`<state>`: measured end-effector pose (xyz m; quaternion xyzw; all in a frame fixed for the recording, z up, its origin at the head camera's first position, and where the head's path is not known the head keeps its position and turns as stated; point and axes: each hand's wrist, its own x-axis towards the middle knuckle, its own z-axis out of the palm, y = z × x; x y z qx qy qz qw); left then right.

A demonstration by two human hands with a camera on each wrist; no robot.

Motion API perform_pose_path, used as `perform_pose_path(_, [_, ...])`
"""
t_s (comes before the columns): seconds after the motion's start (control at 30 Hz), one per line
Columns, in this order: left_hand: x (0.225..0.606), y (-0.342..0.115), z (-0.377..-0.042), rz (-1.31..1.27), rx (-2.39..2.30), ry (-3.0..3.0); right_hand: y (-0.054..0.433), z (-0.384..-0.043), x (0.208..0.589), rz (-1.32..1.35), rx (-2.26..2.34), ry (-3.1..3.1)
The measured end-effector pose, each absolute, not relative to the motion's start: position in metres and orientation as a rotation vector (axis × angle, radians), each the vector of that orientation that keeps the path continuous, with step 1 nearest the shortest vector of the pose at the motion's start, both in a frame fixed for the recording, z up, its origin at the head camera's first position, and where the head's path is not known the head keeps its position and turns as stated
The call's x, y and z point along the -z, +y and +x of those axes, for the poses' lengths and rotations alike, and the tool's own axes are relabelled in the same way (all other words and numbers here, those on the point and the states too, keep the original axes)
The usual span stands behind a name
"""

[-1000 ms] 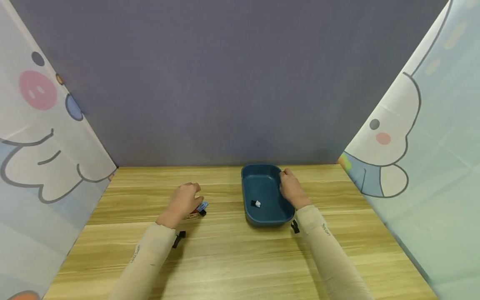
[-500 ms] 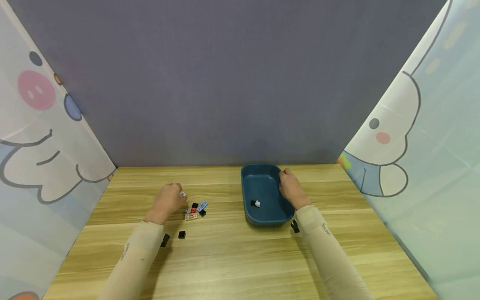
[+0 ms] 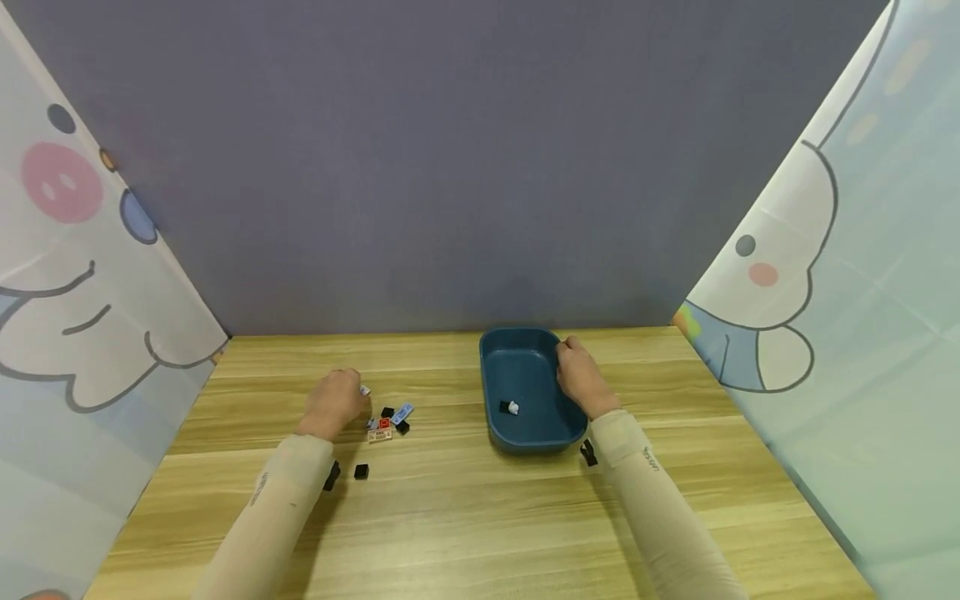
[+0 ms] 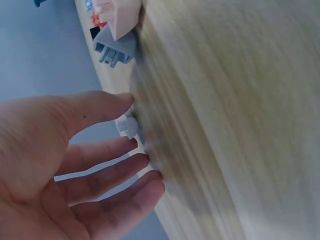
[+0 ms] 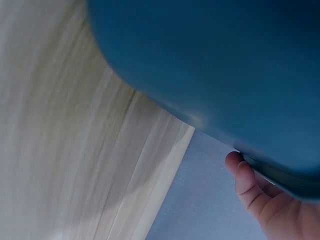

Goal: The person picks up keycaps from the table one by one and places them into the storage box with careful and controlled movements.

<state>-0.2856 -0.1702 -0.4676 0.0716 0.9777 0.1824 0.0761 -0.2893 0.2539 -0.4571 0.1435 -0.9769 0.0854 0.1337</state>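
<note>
The left hand (image 3: 332,403), thumb and fingers loosely parted, reaches around a small white piece (image 4: 130,127) on the bench (image 3: 465,525), while the right hand (image 3: 582,375) pinches the right rim of a blue bin (image 3: 534,375) near the far edge. Inside the bin lies something small, black and white (image 3: 513,407); a red piece (image 3: 385,423) and a light-blue piece (image 3: 402,413) lie between the bin and the bench's left edge.

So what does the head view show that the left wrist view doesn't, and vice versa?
Only the head view shows the right hand gripping the blue tray and small bits inside it.

Only the left wrist shows the palm of the left hand and the grey piece's prongs.

Both show the left hand, white piece, red piece and table.
</note>
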Motion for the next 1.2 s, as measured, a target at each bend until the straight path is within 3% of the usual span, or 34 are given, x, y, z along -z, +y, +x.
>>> perform_pose_path(1.2, [0.4693, -0.1672, -0.2877, 0.197, -0.508, 2.947, 0.2557, -0.291, 0.4586, 0.449, -0.267, -2.791])
